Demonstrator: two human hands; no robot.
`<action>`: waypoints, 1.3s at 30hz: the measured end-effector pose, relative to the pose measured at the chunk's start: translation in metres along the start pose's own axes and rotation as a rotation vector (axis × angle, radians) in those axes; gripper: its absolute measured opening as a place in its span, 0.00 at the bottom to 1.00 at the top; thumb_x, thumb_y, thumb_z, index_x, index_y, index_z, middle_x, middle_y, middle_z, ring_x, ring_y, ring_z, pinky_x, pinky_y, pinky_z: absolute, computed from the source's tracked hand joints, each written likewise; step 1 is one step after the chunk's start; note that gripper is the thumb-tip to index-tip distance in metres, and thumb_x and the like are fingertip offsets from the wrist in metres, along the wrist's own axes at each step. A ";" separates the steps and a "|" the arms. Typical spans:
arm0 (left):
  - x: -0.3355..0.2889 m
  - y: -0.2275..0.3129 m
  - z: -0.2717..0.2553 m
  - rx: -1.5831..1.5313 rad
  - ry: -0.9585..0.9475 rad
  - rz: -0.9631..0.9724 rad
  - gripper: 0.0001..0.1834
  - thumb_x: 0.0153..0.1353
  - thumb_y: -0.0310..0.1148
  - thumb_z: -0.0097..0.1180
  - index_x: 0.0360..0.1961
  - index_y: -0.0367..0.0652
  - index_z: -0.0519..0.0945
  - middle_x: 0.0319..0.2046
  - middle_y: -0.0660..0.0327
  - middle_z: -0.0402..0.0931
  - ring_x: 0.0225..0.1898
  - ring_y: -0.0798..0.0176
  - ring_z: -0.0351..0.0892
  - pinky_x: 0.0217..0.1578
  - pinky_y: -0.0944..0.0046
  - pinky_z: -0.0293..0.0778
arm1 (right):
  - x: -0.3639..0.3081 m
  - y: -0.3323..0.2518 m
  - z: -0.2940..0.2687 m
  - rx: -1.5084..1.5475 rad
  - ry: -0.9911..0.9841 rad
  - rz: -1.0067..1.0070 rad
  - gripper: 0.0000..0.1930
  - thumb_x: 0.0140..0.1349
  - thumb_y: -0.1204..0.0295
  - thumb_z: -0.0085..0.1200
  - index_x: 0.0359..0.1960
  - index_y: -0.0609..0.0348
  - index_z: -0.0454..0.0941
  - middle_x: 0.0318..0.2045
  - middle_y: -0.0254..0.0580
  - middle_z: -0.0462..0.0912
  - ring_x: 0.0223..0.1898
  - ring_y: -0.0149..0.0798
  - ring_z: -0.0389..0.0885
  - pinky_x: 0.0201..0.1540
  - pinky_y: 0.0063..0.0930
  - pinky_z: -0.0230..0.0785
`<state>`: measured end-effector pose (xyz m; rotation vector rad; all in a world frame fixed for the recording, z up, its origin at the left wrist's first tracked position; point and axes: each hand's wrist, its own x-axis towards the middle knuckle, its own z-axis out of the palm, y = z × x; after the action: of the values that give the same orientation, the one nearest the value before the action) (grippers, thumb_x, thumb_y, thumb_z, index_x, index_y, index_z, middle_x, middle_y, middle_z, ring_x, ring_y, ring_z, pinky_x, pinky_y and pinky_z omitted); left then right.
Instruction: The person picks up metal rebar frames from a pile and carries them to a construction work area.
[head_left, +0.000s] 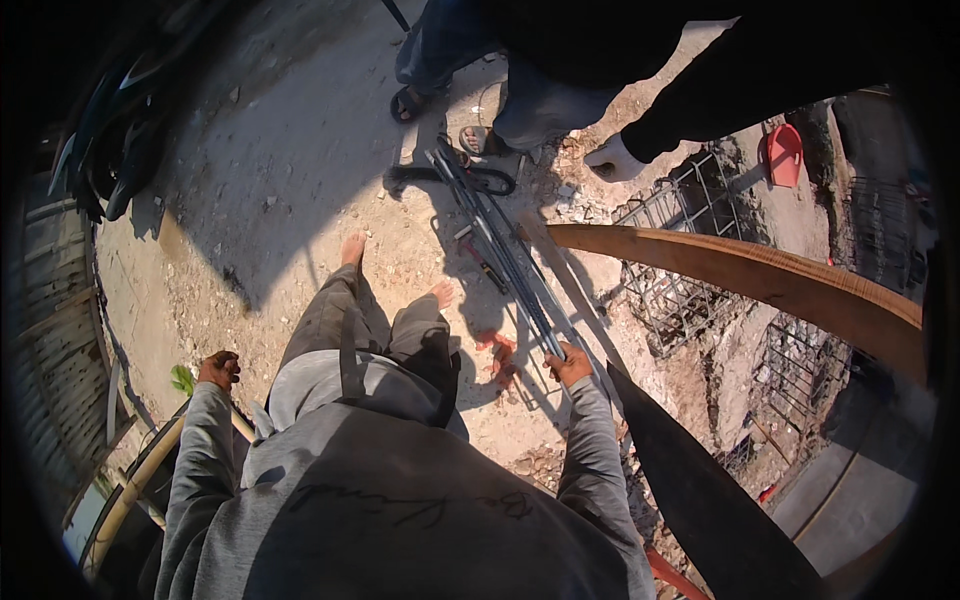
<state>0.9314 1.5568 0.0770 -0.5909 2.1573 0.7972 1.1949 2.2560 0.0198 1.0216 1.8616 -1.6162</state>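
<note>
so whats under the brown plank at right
Metal bar framework and stony dirt show along both edges of the brown plank; the strip beneath is covered, so whether the bars run through cannot be seen.

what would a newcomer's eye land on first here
Probably the long brown plank, sweeping across the right side of the view. Next come the rods near the centre, their near end in the right hand. A red scoop stands out at upper right.

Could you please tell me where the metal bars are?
In the head view, the metal bars run from upper centre down into the right hand.
</note>
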 end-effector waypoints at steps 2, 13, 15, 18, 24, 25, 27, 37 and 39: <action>-0.003 -0.016 -0.001 0.003 -0.016 0.049 0.13 0.62 0.34 0.49 0.42 0.38 0.76 0.24 0.59 0.77 0.20 0.67 0.72 0.19 0.68 0.66 | 0.001 0.005 -0.015 -0.011 -0.029 0.009 0.03 0.58 0.74 0.54 0.30 0.61 0.76 0.20 0.36 0.78 0.15 0.25 0.72 0.17 0.21 0.65; -0.028 0.076 0.019 0.260 -0.100 0.144 0.13 0.61 0.28 0.43 0.43 0.35 0.75 0.27 0.56 0.77 0.26 0.63 0.74 0.28 0.63 0.73 | 0.013 0.115 -0.059 0.133 0.033 0.210 0.05 0.52 0.76 0.55 0.30 0.63 0.79 0.22 0.38 0.80 0.21 0.30 0.78 0.24 0.24 0.72; -0.032 0.078 0.022 0.238 -0.073 0.110 0.13 0.60 0.27 0.43 0.42 0.35 0.75 0.27 0.56 0.77 0.26 0.63 0.75 0.29 0.63 0.73 | 0.015 0.123 -0.059 0.158 0.049 0.200 0.05 0.52 0.77 0.56 0.30 0.65 0.78 0.22 0.39 0.80 0.20 0.31 0.78 0.23 0.25 0.72; -0.030 0.061 0.021 0.186 -0.057 0.090 0.13 0.59 0.27 0.43 0.42 0.35 0.75 0.28 0.56 0.77 0.26 0.64 0.75 0.29 0.63 0.73 | 0.019 0.132 -0.063 0.034 0.113 0.166 0.05 0.50 0.78 0.57 0.28 0.66 0.78 0.20 0.41 0.79 0.20 0.32 0.77 0.23 0.26 0.72; -0.024 0.086 0.027 0.295 -0.095 0.112 0.13 0.60 0.28 0.42 0.42 0.36 0.75 0.27 0.57 0.77 0.26 0.64 0.76 0.29 0.64 0.74 | 0.041 0.201 -0.106 -0.657 0.520 0.225 0.13 0.41 0.68 0.62 0.29 0.60 0.81 0.22 0.47 0.81 0.27 0.41 0.82 0.32 0.35 0.74; -0.031 0.078 0.024 0.306 -0.090 0.112 0.13 0.60 0.29 0.42 0.42 0.36 0.75 0.27 0.57 0.76 0.27 0.64 0.76 0.29 0.64 0.74 | 0.043 0.186 -0.105 -0.739 0.606 0.136 0.11 0.44 0.71 0.59 0.31 0.61 0.80 0.27 0.50 0.81 0.31 0.49 0.81 0.37 0.39 0.73; -0.031 0.076 0.024 0.309 -0.093 0.124 0.14 0.60 0.30 0.43 0.42 0.36 0.75 0.27 0.57 0.76 0.26 0.64 0.76 0.29 0.65 0.74 | 0.045 0.174 -0.113 -0.670 0.779 0.246 0.17 0.47 0.73 0.57 0.41 0.63 0.76 0.38 0.55 0.78 0.40 0.55 0.77 0.44 0.41 0.70; -0.033 0.053 0.055 0.181 -0.122 0.192 0.24 0.57 0.48 0.52 0.42 0.35 0.74 0.21 0.64 0.72 0.20 0.72 0.67 0.22 0.71 0.65 | 0.077 0.122 -0.063 -0.648 0.814 0.162 0.36 0.46 0.69 0.62 0.59 0.61 0.60 0.59 0.60 0.60 0.60 0.57 0.61 0.60 0.43 0.59; -0.038 0.052 0.061 0.078 -0.132 0.085 0.17 0.57 0.37 0.50 0.42 0.34 0.74 0.22 0.63 0.73 0.21 0.70 0.68 0.25 0.70 0.68 | 0.078 0.114 -0.049 -0.675 0.775 0.118 0.36 0.47 0.67 0.62 0.57 0.66 0.62 0.57 0.61 0.63 0.60 0.57 0.60 0.61 0.42 0.57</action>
<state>0.9523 1.6416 0.0927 -0.3982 2.0928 0.7711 1.2421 2.3251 -0.1012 1.4853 2.4905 -0.4176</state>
